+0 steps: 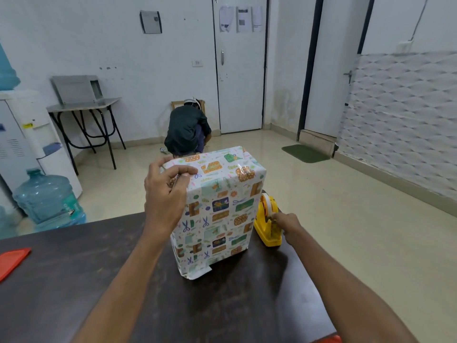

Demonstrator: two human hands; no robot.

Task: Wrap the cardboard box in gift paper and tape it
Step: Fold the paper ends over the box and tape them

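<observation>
The box (217, 214) stands upright on the dark table (74, 280), covered in white gift paper printed with scissors and presents. A piece of clear tape shines on its top right corner. My left hand (165, 191) presses on the top left edge of the box, fingers curled over a paper fold. To the right of the box sits a yellow tape dispenser (268, 224). My right hand (288, 225) is at the dispenser's front, fingertips pinched at the end of the tape. A loose paper flap sticks out at the box's bottom front.
A red flat object (12, 258) lies at the table's left edge. Beyond the table, a person (186, 129) crouches on the floor. A water bottle (49, 199), a water dispenser (29, 144) and a small desk (84, 105) stand at the left.
</observation>
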